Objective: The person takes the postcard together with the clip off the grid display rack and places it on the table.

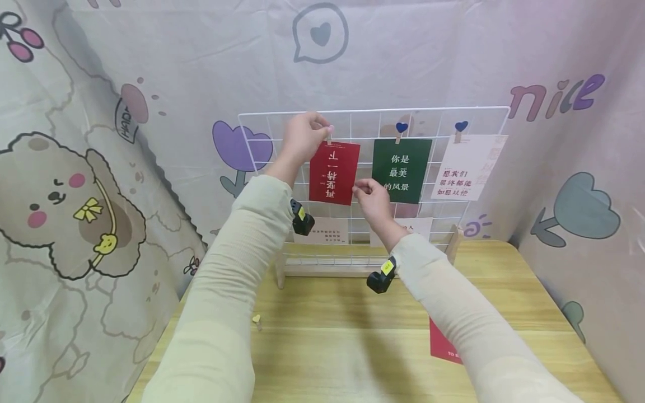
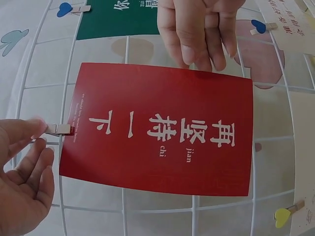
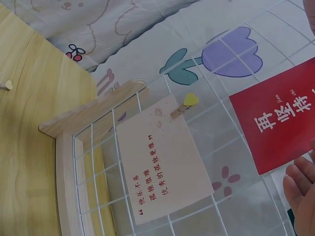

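A red card [image 1: 335,173] with white lettering hangs upright against the white wire grid [image 1: 282,139]. At its top edge, my left hand [image 1: 304,137] pinches a small wooden clothespin [image 2: 60,129] between thumb and forefinger. The clothespin's jaws overlap the card's top edge. My right hand [image 1: 374,202] is at the card's right edge, its fingertips right at the border; in the left wrist view the thumb tip does not overlap the card. A green card [image 1: 410,168] hangs just right of the red one, partly behind the right hand.
A white card [image 1: 463,173] hangs at the right. Blue heart clothespins [image 1: 401,127] top the green and white cards. Lower on the grid is a pale card [image 3: 162,162] with a yellow heart clothespin [image 3: 187,103]. Another clothespin [image 1: 257,322] and a red card [image 1: 443,344] lie on the table.
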Available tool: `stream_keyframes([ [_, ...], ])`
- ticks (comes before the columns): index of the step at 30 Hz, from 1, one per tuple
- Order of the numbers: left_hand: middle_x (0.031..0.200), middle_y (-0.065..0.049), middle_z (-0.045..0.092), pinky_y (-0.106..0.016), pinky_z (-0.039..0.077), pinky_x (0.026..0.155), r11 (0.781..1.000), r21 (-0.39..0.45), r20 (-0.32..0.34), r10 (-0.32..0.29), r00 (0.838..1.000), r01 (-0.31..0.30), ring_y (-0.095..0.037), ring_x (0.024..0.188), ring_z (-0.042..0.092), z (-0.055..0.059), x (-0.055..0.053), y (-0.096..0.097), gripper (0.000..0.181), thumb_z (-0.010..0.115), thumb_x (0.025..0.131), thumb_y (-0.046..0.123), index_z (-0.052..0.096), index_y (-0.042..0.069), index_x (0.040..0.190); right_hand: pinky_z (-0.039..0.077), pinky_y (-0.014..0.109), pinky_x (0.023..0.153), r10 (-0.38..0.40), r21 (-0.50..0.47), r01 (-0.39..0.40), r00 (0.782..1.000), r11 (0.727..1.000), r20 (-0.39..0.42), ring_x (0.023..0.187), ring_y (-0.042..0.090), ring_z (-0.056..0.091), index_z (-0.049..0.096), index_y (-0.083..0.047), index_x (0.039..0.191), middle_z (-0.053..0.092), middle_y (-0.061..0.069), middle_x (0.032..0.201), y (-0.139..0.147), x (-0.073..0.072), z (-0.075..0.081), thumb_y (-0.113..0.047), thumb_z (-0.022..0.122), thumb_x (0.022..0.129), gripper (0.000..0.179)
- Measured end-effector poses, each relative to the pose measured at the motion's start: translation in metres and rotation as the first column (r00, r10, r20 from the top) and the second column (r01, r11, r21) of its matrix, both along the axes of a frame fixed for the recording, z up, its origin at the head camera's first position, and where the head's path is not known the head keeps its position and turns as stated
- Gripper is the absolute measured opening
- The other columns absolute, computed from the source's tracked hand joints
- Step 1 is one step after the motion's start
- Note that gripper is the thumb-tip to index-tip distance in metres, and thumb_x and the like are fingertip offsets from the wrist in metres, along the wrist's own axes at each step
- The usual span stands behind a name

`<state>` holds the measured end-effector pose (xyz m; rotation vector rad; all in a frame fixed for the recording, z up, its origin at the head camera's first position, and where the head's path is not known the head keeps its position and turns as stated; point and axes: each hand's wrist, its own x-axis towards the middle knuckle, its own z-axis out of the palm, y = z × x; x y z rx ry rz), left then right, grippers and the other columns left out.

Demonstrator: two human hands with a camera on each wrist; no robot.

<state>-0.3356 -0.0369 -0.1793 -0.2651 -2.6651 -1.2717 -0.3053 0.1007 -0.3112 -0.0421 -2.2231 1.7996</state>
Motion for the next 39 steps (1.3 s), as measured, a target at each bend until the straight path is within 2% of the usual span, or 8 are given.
stream_keyframes([
  [9,0.1,-0.001,0.057,-0.024,0.043,0.074,1.0,-0.018,-0.043,0.02,0.999,-0.021,-0.013,0.089,0.05,-0.003,0.002,0.003,0.023,0.054,0.085,0.028,0.058,0.016,0.104,0.045,0.028,0.075,0.024,-0.069,-0.022,0.999,0.997,0.026,0.085,0.02,0.053,0.055,0.001,0.103,0.055,0.012,0.09,-0.002,0.004,0.001,-0.008,0.055,0.084,0.021],
  [15,0.102,-0.001,0.057,-0.025,0.042,0.075,1.0,-0.016,-0.056,0.005,0.998,-0.006,-0.013,0.091,0.05,-0.002,0.004,0.003,0.024,0.054,0.085,0.027,0.058,0.016,0.105,0.046,0.027,0.073,0.018,-0.062,-0.014,0.998,0.998,0.062,0.084,0.019,0.053,0.056,0.0,0.1,0.054,0.01,0.089,-0.003,0.006,0.002,-0.01,0.056,0.084,0.019],
  [19,0.102,-0.001,0.056,-0.024,0.043,0.074,1.0,-0.012,-0.05,-0.004,0.999,0.003,-0.013,0.09,0.05,-0.002,0.006,0.003,0.026,0.054,0.085,0.028,0.057,0.017,0.108,0.046,0.027,0.071,-0.002,-0.058,0.006,0.998,0.998,0.06,0.083,0.019,0.053,0.057,0.0,0.1,0.055,0.011,0.09,-0.002,0.006,0.004,-0.01,0.056,0.084,0.019],
  [26,0.109,-0.001,0.055,-0.025,0.042,0.078,0.999,-0.011,-0.002,-0.032,0.999,0.032,-0.013,0.096,0.05,0.0,0.011,0.002,0.034,0.053,0.085,0.03,0.052,0.018,0.117,0.046,0.029,0.072,-0.019,-0.074,0.024,0.998,0.997,0.061,0.081,0.018,0.053,0.057,-0.001,0.099,0.054,0.009,0.088,0.0,0.008,0.003,-0.01,0.056,0.084,0.017],
  [30,0.11,-0.002,0.054,-0.025,0.042,0.077,0.999,-0.03,-0.008,-0.034,0.999,0.034,-0.014,0.095,0.05,-0.001,0.013,0.002,0.037,0.053,0.085,0.031,0.051,0.017,0.119,0.045,0.031,0.073,-0.032,-0.075,0.037,0.998,0.997,0.06,0.079,0.018,0.052,0.056,-0.001,0.098,0.052,0.008,0.086,0.001,0.009,0.002,-0.009,0.055,0.084,0.016],
  [39,0.117,-0.003,0.051,-0.025,0.04,0.084,0.988,-0.152,0.005,-0.019,1.0,0.019,-0.014,0.102,0.049,0.001,0.016,0.008,0.043,0.048,0.088,0.028,0.041,0.018,0.129,0.046,0.027,0.069,-0.005,-0.02,0.006,1.0,1.0,0.024,0.078,0.017,0.053,0.056,-0.001,0.094,0.05,0.007,0.081,0.007,0.009,0.002,-0.007,0.055,0.084,0.012],
])
